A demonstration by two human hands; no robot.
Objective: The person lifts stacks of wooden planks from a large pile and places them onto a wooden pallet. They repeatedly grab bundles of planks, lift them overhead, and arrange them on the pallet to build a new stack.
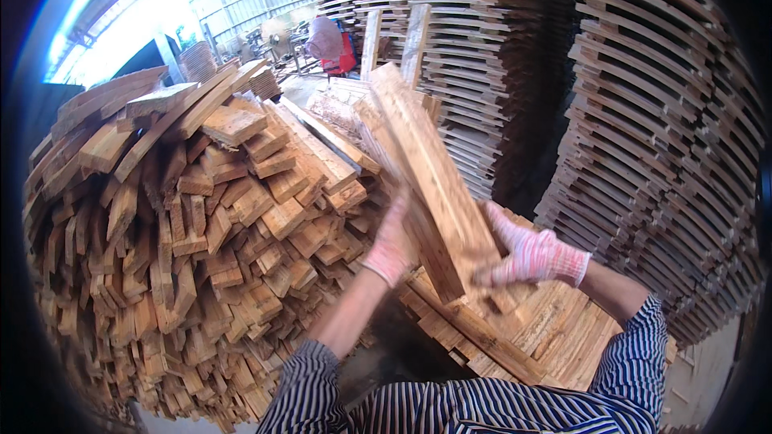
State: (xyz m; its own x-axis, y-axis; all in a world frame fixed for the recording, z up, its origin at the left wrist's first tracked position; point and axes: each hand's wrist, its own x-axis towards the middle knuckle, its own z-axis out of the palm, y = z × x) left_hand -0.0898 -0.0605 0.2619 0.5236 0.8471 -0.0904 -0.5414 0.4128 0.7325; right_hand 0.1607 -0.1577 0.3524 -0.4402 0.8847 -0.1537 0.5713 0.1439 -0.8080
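Striped shirt, cropped | left hand (partly hidden), right hand clasping planks

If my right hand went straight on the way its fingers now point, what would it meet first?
The right hand would first meet the light wooden board; its fingers already seem to touch it, though blur makes depth unclear.
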